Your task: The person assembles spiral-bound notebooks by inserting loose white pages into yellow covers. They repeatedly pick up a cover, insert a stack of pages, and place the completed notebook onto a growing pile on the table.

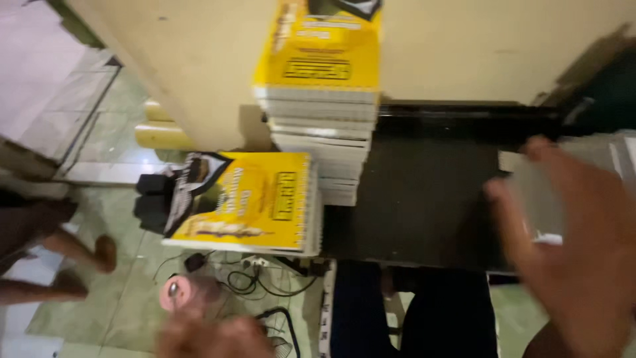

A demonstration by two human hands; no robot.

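Fingers (530,199) of the right hand (576,265) spread wide, empty, over the dark bench (424,192).
Yellow spiral-bound books (245,202) lie well apart to their left; left hand (212,335) blurred, grip unclear.

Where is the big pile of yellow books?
In the head view, the tall stack of yellow books stands at the top middle on the black table, against the cream wall, just behind the single yellow book.
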